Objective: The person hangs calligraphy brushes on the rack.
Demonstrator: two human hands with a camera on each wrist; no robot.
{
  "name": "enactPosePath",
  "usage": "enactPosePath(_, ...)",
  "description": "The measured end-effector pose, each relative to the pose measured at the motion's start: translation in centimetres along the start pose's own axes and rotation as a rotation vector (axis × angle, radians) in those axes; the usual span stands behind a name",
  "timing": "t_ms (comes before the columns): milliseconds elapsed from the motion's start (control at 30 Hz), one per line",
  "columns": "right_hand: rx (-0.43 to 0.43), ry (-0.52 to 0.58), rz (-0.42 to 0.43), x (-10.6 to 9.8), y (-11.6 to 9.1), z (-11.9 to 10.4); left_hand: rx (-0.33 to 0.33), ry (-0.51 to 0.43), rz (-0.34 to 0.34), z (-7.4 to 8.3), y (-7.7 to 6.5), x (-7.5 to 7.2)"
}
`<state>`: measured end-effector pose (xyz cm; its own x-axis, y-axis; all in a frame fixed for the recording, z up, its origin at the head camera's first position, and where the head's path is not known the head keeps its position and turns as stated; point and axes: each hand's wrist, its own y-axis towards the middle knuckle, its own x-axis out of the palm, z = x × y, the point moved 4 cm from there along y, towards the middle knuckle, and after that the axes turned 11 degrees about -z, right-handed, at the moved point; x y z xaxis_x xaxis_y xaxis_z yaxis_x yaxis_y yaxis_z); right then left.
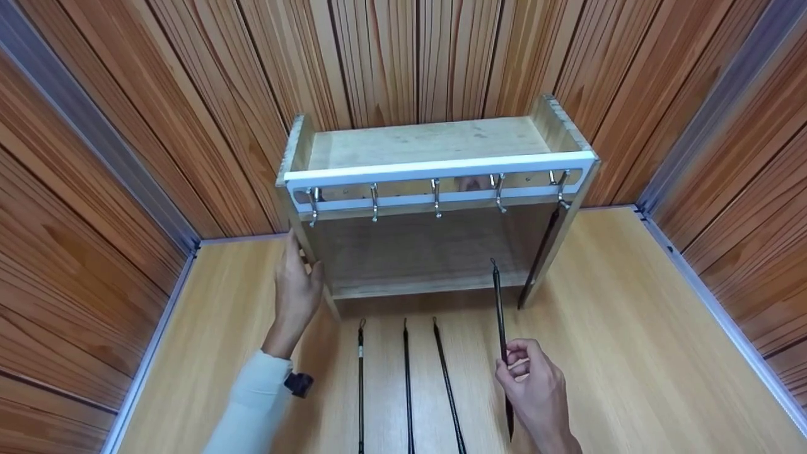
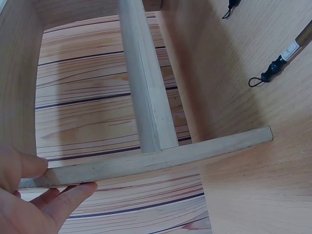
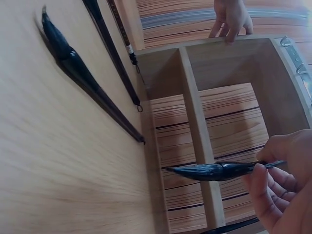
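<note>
A wooden rack (image 1: pixel 416 142) with a white strip of metal hooks (image 1: pixel 436 198) along its upper front stands near the back wall. My left hand (image 1: pixel 297 277) grips the edge of its left side board (image 2: pixel 112 168), thumb on one face and fingers on the other. Between right thumb and fingers, my right hand (image 1: pixel 536 391) pinches a dark calligraphy brush (image 1: pixel 500 309). Its looped end points up toward the rack and its bristles (image 3: pixel 195 171) point down. Another calligraphy brush (image 1: pixel 541 258) hangs from the rightmost hook, along the right side board.
Three more calligraphy brushes, a left one (image 1: pixel 360 391), a middle one (image 1: pixel 408 384) and a right one (image 1: pixel 449 384), lie on the wood-grain table (image 1: pixel 637 353) before the rack, loops toward it. Wood-panelled walls (image 1: pixel 403 57) enclose the table at the back and sides.
</note>
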<state>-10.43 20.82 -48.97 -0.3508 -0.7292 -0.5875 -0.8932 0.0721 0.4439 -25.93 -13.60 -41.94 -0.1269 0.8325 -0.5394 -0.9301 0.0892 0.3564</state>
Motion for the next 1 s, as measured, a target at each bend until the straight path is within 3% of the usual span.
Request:
enactPosePath(167,-0.036,0.042,0.033,-0.3,0.3,-0.4,0.001,0.01,0.0,0.0,-0.1,0.0)
enactPosePath(400,-0.119,0.062,0.085,-0.9,0.8,-0.9,0.06,0.028,0.028,0.2,0.0,0.0)
enactPosePath(1000,-0.227,0.059,0.149,-2.1,2.6,-2.5,0.035,0.018,0.013,0.0,0.0,0.0)
